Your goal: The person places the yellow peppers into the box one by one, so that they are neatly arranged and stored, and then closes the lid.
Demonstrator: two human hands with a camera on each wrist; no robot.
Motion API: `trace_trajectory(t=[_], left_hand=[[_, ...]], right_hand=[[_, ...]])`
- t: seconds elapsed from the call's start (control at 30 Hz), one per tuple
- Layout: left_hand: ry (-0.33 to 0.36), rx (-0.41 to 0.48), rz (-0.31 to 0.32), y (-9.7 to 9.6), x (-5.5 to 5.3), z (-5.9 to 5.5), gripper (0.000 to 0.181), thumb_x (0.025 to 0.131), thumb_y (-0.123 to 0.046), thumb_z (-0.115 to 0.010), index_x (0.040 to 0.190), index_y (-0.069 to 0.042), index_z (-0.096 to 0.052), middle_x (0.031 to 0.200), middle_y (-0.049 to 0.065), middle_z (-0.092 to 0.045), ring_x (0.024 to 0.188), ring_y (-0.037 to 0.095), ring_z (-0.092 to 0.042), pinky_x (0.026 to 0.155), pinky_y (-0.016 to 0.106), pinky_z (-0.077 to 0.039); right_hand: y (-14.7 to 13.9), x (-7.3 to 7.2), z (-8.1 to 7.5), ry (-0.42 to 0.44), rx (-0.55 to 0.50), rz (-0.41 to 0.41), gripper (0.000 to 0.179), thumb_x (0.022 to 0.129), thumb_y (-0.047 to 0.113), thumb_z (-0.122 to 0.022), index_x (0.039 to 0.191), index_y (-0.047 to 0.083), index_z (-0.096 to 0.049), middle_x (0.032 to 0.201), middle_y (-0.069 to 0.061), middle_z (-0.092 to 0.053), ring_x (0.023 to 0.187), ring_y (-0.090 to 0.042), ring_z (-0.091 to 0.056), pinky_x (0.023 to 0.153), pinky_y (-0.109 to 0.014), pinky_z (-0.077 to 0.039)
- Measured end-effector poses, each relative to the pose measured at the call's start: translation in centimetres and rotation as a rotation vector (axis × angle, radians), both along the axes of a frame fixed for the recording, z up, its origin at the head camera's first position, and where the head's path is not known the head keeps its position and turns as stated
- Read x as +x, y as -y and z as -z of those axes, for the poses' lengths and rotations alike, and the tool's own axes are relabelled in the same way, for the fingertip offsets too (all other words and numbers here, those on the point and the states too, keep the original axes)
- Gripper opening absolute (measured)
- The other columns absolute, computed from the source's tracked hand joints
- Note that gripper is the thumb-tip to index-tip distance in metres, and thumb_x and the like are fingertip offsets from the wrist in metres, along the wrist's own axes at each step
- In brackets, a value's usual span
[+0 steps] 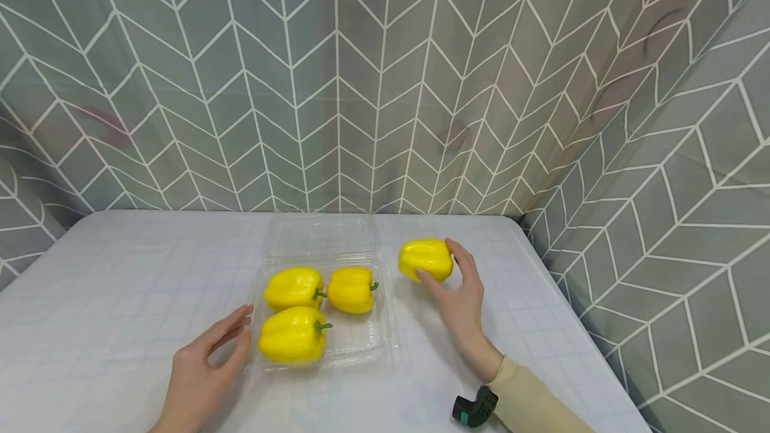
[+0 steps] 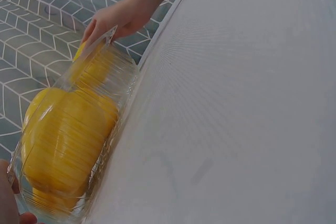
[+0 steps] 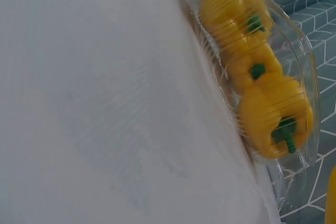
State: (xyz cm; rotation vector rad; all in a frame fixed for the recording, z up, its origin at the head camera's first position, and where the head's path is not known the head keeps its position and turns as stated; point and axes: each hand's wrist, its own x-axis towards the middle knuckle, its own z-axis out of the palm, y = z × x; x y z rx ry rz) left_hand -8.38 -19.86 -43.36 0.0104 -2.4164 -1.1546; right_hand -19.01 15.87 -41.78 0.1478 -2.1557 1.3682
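Note:
To the right of a clear plastic clamshell container [image 1: 361,338], my right hand [image 1: 462,303] grips a yellow bell pepper [image 1: 422,256] between thumb and fingers. Inside the container lie three more: a back-left bell pepper [image 1: 291,288], a back-right bell pepper [image 1: 349,289] and a front-left bell pepper [image 1: 291,336]. Their green stems point right, and the front right of the container is bare. My left hand [image 1: 201,369] is at the container's left side, fingertips at the wall with thumb and fingers apart. Through the clear wall, the left wrist view shows the peppers [image 2: 63,140].
The container's lid [image 1: 321,236] lies open toward the back. A white checked cloth covers the table [image 1: 132,266]. Grey chevron-patterned curtains [image 1: 361,85] hang behind and to the right. A black band [image 1: 475,407] is at my right wrist.

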Motion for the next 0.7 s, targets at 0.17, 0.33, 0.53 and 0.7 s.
trace_trajectory(t=[0.17,0.33,0.53,0.7], left_hand=[[0.005,0.011,0.000,0.0,-0.1,0.0,0.039,0.095,-0.013,-0.068,0.133,-0.010,-0.064,0.124,0.005,-0.071,0.097,-0.016,-0.058,0.086,-0.005,-0.039],[-0.018,0.019,0.009,0.0,-0.1,0.1,0.039,0.094,-0.011,-0.068,0.132,-0.009,-0.065,0.124,0.004,-0.071,0.097,-0.016,-0.058,0.087,-0.004,-0.041],[-0.013,0.019,0.006,0.1,0.0,0.1,0.039,0.094,-0.012,-0.068,0.133,-0.010,-0.065,0.124,0.004,-0.071,0.097,-0.017,-0.058,0.086,-0.004,-0.041],[0.000,0.018,0.004,0.1,-0.1,0.1,0.039,0.095,-0.013,-0.068,0.133,-0.011,-0.064,0.125,0.003,-0.070,0.097,-0.016,-0.058,0.086,-0.004,-0.040]], right_hand=[[0.7,0.8,-0.7,0.020,-0.005,-0.019,0.073,0.079,0.024,-0.086,0.144,0.017,-0.052,0.145,0.000,-0.052,0.136,-0.024,-0.046,0.117,-0.049,-0.035],[1.4,1.6,-1.3,0.013,-0.021,-0.054,0.074,0.077,0.023,-0.088,0.143,0.016,-0.053,0.144,0.001,-0.053,0.135,-0.022,-0.047,0.117,-0.049,-0.034],[2.2,2.7,-1.7,0.009,-0.044,-0.117,0.073,0.077,0.021,-0.088,0.141,0.020,-0.055,0.142,0.004,-0.054,0.134,-0.015,-0.047,0.118,-0.044,-0.033],[3.0,3.6,-2.1,0.019,-0.055,-0.168,0.071,0.077,0.022,-0.088,0.141,0.024,-0.056,0.142,0.009,-0.054,0.135,-0.010,-0.046,0.119,-0.044,-0.032]])
